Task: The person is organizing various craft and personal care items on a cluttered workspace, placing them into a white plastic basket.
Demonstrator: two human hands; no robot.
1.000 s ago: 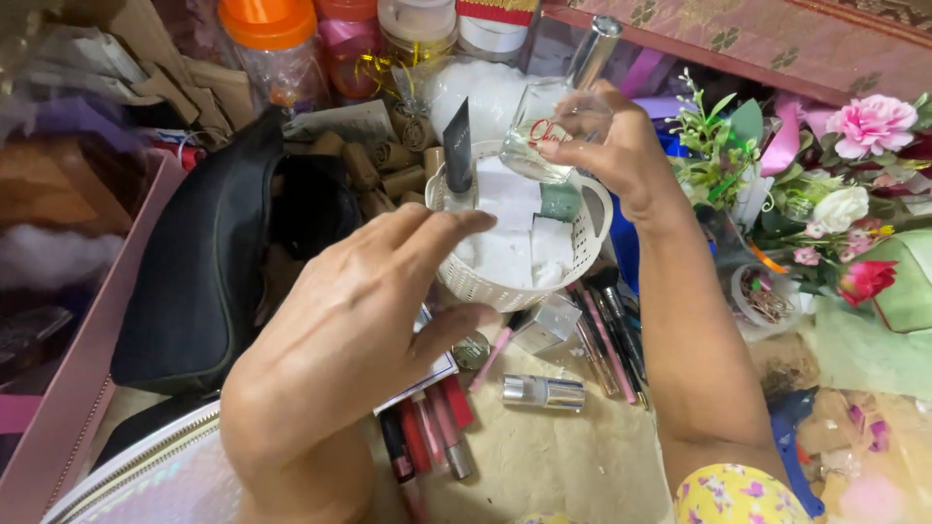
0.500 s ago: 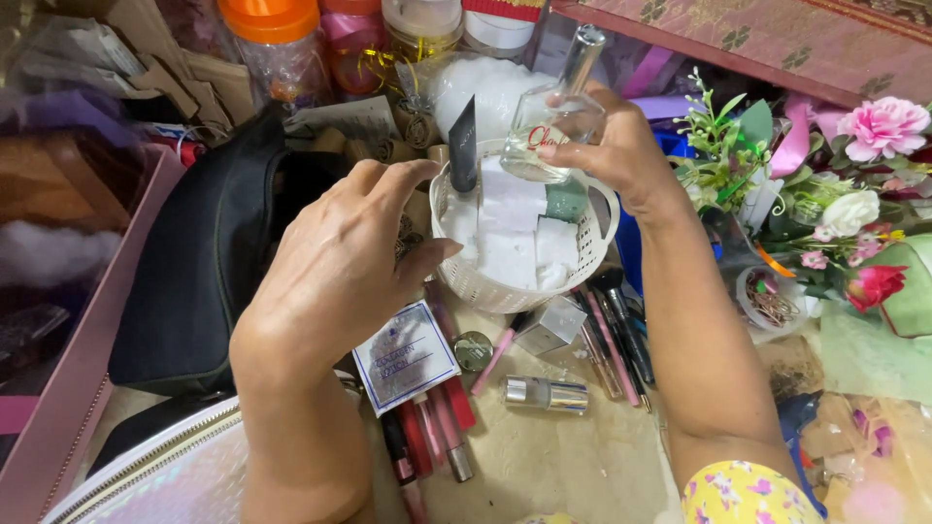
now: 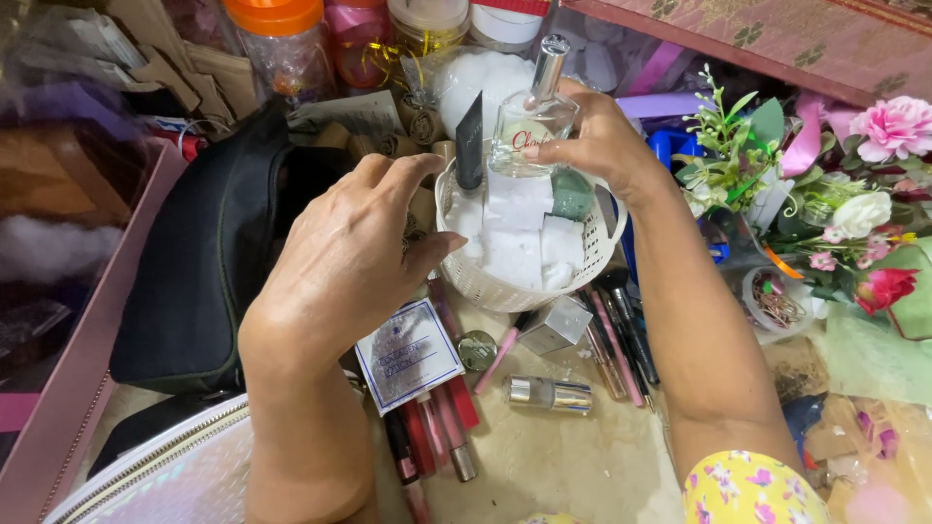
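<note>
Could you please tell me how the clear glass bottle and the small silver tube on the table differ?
The clear glass bottle stands upright in the white basket, held by the right hand; the silver tube lies flat on the table, untouched. The bottle is larger and see-through; the tube is opaque. Both have metallic parts.

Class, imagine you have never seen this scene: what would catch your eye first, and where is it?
First, the two hands at the centre: the right hand holds a clear glass perfume bottle over a white basket of white pads, while the left hand rests at the basket's left rim. Next come the pink and white artificial flowers at the right and the orange-lidded jar at the top.
</note>
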